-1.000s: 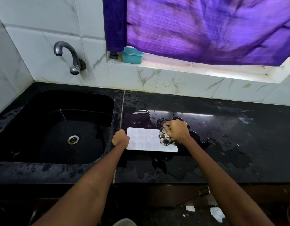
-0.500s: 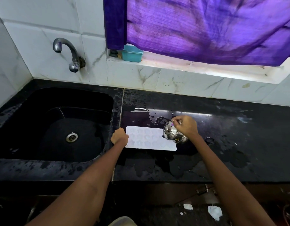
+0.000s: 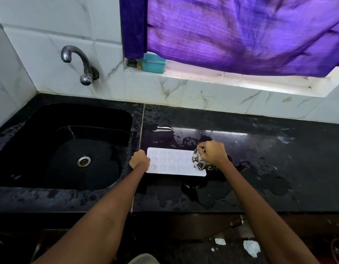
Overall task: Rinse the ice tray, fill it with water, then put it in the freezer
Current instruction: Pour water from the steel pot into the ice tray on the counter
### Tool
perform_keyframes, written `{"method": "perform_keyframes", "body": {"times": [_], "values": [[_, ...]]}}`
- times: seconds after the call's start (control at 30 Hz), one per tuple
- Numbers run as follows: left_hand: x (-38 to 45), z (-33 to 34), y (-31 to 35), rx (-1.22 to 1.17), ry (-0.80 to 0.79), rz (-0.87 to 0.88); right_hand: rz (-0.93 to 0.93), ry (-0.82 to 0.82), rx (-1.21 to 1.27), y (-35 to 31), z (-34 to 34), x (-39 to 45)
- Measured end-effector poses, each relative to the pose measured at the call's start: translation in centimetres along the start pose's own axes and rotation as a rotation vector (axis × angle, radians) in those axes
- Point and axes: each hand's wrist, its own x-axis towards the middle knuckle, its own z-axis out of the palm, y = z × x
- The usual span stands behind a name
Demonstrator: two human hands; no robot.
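Between both hands' grip, ice tray [image 3: 172, 161]

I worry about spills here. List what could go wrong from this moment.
1. The steel pot, tipped by the right hand over the ice tray, may overshoot the shallow moulds.
2. The counter is already puddled; the tray could slide although the left hand steadies its edge.
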Motion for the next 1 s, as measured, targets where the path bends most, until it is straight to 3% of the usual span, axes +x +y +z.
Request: {"method": "perform_keyframes", "body": {"times": [0.8, 1.0], "values": [[-0.1, 0.6, 0.2, 0.075, 0.027, 0.029, 0.027, 0.009, -0.001, 0.2, 0.1, -0.4], [-0.1, 0.6, 0.2, 0.074, 0.022, 0.027, 0.149, 0.078, 0.135, 1.1, -0.5, -0.9]]}}
